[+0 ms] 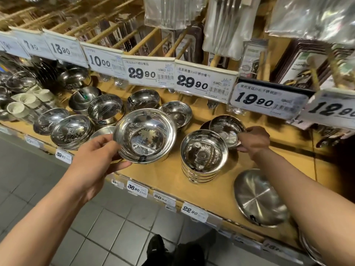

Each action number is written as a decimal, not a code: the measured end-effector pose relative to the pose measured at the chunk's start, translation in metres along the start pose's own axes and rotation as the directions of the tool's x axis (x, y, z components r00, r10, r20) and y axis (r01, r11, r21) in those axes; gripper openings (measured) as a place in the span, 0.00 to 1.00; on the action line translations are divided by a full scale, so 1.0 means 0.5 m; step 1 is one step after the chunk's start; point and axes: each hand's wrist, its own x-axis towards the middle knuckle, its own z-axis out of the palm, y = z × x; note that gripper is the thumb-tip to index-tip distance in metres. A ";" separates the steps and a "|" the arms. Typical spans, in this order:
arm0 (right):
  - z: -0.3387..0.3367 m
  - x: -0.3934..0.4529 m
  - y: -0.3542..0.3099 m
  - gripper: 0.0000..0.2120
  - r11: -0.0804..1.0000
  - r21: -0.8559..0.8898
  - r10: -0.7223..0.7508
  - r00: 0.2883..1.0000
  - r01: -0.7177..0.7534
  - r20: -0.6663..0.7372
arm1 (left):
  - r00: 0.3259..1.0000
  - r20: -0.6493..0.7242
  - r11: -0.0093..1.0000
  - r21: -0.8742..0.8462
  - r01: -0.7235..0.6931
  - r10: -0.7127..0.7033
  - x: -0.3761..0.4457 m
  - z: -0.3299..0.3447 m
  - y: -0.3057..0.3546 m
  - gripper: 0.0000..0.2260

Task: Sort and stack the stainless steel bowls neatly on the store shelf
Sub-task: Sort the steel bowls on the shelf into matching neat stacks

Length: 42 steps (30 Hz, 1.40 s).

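Along a wooden store shelf (172,181) of steel bowls, our left hand (99,158) grips a maple-leaf bowl (145,136) above the edge while our right hand (253,140) pinches a tilted bowl (226,130), best matched by size before nesting onto the stack (203,156).

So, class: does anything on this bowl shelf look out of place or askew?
Yes. The small bowl that the right hand grips sits tilted behind the neat stack, and a flat steel plate lies alone among bowls. Other bowls stand scattered, unstacked.
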 end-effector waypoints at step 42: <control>-0.033 -0.352 -0.090 0.03 0.968 0.240 -0.059 0.997 0.067 -0.040 | 0.930 0.338 0.989 0.094 0.117 -0.142 0.034 -0.085 0.058 0.07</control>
